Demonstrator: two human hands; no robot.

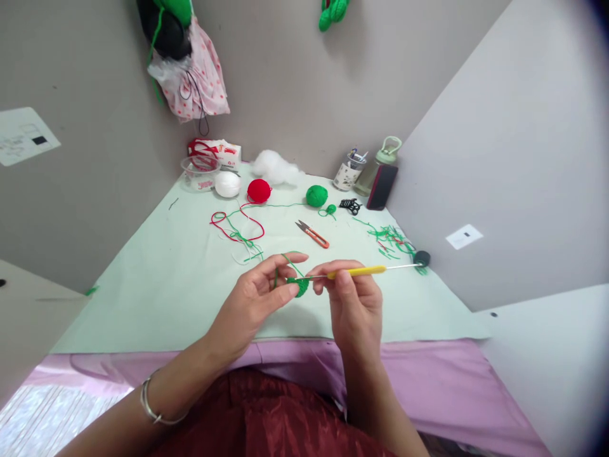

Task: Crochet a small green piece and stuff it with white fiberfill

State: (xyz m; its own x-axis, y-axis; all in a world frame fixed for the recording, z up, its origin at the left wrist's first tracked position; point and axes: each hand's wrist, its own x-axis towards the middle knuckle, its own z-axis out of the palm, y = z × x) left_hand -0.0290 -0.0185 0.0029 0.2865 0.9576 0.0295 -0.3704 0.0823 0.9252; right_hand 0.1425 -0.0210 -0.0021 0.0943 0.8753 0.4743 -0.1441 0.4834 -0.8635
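Between thumb and fingers, my left hand (252,298) pinches a small green crochet piece (299,287). A strand of green yarn runs up over its raised index finger. My right hand (354,304) grips a crochet hook (364,271) by its yellow handle. The hook's metal tip points left and meets the upper edge of the crochet piece; whether it passes through a stitch is too small to tell. Beyond my hands lie a green yarn ball (316,196), a red yarn ball (259,190) and a white yarn ball (228,185).
Orange thread snips (313,234) lie just past my hands. Green yarn scraps (390,238) and a black round object (421,259) are at the right. White stuffing (275,167), a clear tub (200,174), a pen cup (349,171), a bottle (375,168) and a phone (382,187) stand toward the back.
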